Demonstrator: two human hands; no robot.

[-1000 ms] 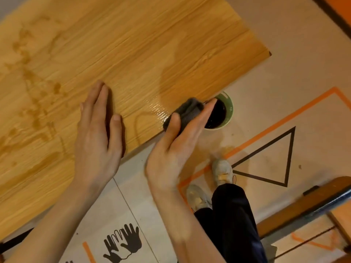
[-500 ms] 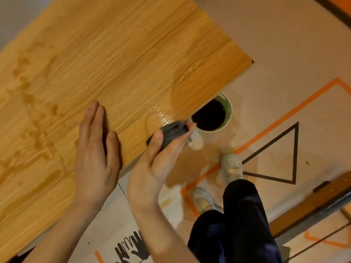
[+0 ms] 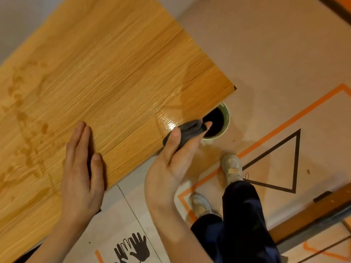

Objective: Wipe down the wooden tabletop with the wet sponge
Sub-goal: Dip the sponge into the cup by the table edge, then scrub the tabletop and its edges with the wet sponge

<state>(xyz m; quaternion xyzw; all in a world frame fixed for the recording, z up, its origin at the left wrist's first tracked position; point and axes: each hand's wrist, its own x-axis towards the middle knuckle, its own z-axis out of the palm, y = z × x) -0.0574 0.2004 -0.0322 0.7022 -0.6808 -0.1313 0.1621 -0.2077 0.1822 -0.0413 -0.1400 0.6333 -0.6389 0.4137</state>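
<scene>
Roughly half done: right hand (image 3: 171, 168) grips dark sponge (image 3: 187, 130) at tabletop (image 3: 114, 82) edge, left hand (image 3: 79, 168) flat; far-left stains remain.

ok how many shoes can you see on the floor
2. One pale shoe stands on the floor beside the black triangle outline, just past the orange tape line. The other shoe sits nearer the person, inside the tape corner, its heel hidden by the dark trouser leg.

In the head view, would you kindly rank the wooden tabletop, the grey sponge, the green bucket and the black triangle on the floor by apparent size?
1. Wooden tabletop, by far the largest.
2. Black triangle.
3 and 4. Green bucket and grey sponge: unsure, both partly hidden, the bucket farther away on the floor.
</scene>
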